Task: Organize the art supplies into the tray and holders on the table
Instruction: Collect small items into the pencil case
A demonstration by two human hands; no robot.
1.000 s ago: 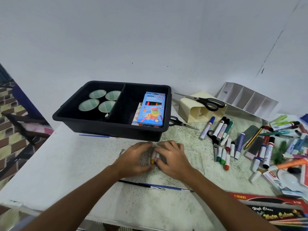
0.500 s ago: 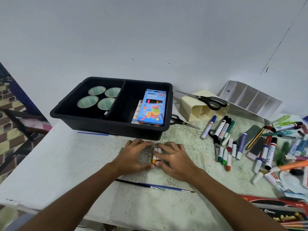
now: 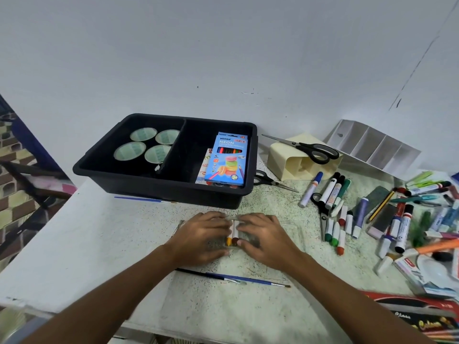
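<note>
My left hand and my right hand lie palm-down side by side on the table, just in front of the black tray. Between them show two oil pastels, one orange-tipped and one dark red; my fingertips and thumbs touch them. The pastels seem to sit in a clear plastic case, mostly hidden under my hands. The tray holds several tape rolls in its left compartment and a blue pencil box in its right.
A cream holder lies on its side with black scissors on it; a white divided holder leans on the wall. Markers and pastels litter the right. Brushes lie near me, a watercolour box front right.
My hands have stayed over the pastels with only small finger shifts. The view has tilted slightly; nothing else on the table moved.
</note>
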